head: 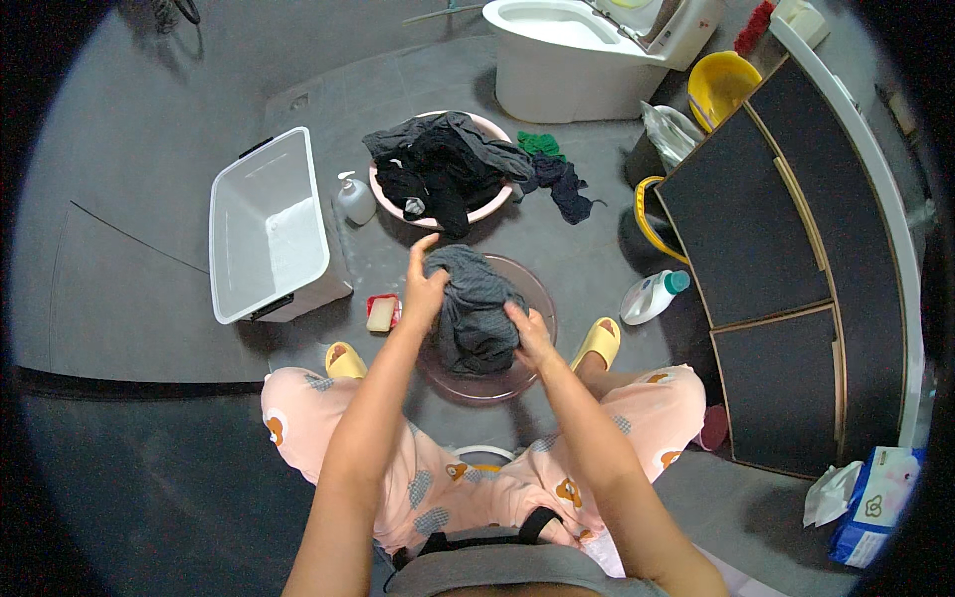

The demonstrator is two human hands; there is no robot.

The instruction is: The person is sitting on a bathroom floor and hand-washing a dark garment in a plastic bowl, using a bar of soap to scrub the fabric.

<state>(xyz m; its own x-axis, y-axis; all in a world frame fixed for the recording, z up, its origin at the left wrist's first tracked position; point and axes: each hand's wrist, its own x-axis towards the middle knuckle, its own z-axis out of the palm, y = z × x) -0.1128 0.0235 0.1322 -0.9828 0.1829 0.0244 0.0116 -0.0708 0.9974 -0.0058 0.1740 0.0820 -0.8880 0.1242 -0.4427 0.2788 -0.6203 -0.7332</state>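
Between my hands a crumpled dark grey cloth garment (pixel 481 317) is held over a purplish plastic basin (pixel 545 298) on the floor. My left hand (pixel 427 287) grips its upper left side, with the index finger pointing away from the cloth. At the garment's right edge, my right hand (pixel 531 332) pinches the fabric with thumb and fingers. Just beyond lies a pink-rimmed basin (pixel 485 123) heaped with black and grey clothes (pixel 448 164). A bar of soap (pixel 382 313) rests on a red wrapper or dish at the left of the purplish basin. The basin's contents are hidden by the garment.
At left are a white plastic tub (pixel 270 224) and a pump bottle (pixel 357 200). Green and dark cloths (pixel 556 175) lie on the floor. A detergent bottle (pixel 653 297), a dark cabinet (pixel 761 246) and a tissue pack (pixel 877 507) are at right; a toilet (pixel 574 67) stands at the far side.
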